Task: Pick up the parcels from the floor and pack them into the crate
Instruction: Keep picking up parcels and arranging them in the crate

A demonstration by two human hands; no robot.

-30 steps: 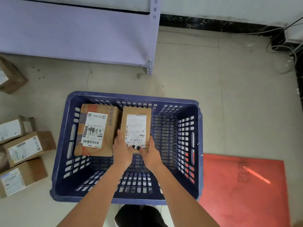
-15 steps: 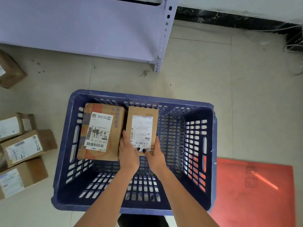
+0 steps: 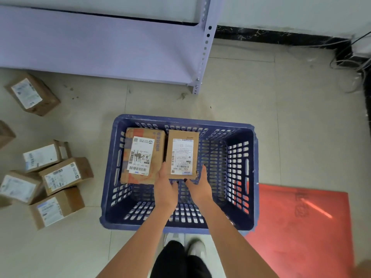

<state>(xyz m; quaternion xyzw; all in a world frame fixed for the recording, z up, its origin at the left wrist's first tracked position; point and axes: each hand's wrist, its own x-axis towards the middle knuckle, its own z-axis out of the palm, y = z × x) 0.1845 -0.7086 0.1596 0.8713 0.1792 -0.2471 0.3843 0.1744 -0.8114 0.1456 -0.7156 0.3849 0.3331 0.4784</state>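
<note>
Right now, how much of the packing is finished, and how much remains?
Done: one wide parcel lies in the blue crate at its far left. In hand: both hands, left hand and right hand, hold the narrow parcel beside it, at its near end. Left: at least five parcels on the floor, such as the tilted parcel and the nearest parcel. Most of the crate is unfilled.

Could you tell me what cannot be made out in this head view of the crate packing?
- Label text on the narrow parcel and the wide parcel: too small to read.
- Whether the left hand and right hand grip the narrow parcel or merely touch it: fingertips hidden by its edge.
- Floor parcel at the left: cut off by the frame edge.
- Crate bottom beneath both parcels: covered.
</note>
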